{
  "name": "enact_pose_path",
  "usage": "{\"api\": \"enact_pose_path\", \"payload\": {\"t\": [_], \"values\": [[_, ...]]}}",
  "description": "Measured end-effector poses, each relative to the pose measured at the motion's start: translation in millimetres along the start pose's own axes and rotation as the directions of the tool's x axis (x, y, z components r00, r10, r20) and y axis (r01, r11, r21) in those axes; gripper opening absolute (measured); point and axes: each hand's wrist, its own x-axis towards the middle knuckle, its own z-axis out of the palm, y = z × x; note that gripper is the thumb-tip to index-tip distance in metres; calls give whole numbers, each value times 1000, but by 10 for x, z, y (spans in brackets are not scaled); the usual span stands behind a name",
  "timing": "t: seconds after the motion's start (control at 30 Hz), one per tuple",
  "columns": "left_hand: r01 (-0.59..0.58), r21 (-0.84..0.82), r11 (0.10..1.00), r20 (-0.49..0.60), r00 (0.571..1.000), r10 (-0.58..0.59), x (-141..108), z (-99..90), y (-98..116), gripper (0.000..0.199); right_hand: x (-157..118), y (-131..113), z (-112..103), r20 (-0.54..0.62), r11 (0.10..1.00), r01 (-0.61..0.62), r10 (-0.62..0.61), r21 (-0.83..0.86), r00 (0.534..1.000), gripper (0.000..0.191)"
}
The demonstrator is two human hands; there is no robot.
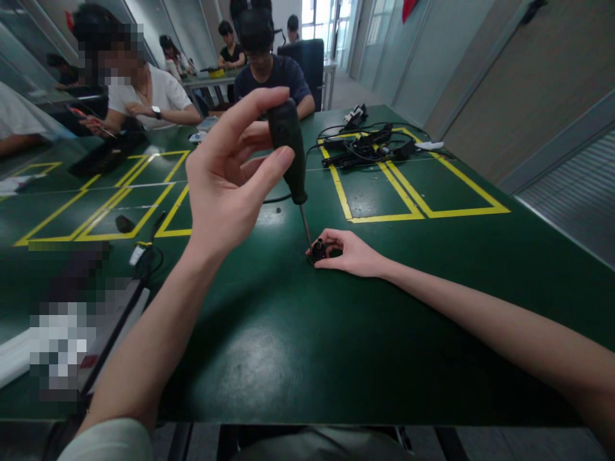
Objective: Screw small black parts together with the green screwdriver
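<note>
Dark-handled screwdriver with thin metal shaft, tip-down at small black part!

Near left corner of the green-topped bench: pixelated items. Further in, a small dark lump, then a white-ended black cable. Beyond, a co-worker in a white top. Front and centre now: left hand raised above the bench, closed round the screwdriver handle, index finger over the butt, thumb against the side! Past the far edge, a co-worker in a dark shirt. Down the slanting shaft to the small black part, on the bench, well in from the near edge. Tip contact: too small to tell. And right hand, low, pinching that part between thumb and fingers. Over towards the far right corner, a tangle of black cables across yellow tape lines.
</note>
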Motion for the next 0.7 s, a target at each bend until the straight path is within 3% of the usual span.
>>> {"api": "enact_pose_path", "payload": {"t": [0.13, 0.23, 0.37, 0.53, 0.6, 0.7], "values": [[14, -59, 998, 52, 999, -11, 15, -9, 22, 49, 3, -20, -5, 8, 1000, 2, -2, 7, 1000, 32], [52, -22, 998, 15, 999, -51, 13, 3, 48, 48, 5, -32, -6, 6, 1000, -7, 7, 9, 1000, 31], [-4, -24, 1000, -31, 1000, 3, 10, 19, 55, 49, 8, -41, -3, 11, 1000, -15, 15, 20, 1000, 32], [105, -7, 994, 63, 993, -104, 19, -89, -1, 50, 8, -45, 1, 15, 999, -19, 19, 36, 1000, 33], [97, -24, 995, 80, 992, -95, 18, -111, -14, 50, 8, -43, 1, 15, 999, -21, 21, 36, 1000, 33], [62, 17, 998, -1, 998, -62, 6, -97, -2, 53, 11, -35, 0, 12, 999, -20, 19, 40, 1000, 33]]}}
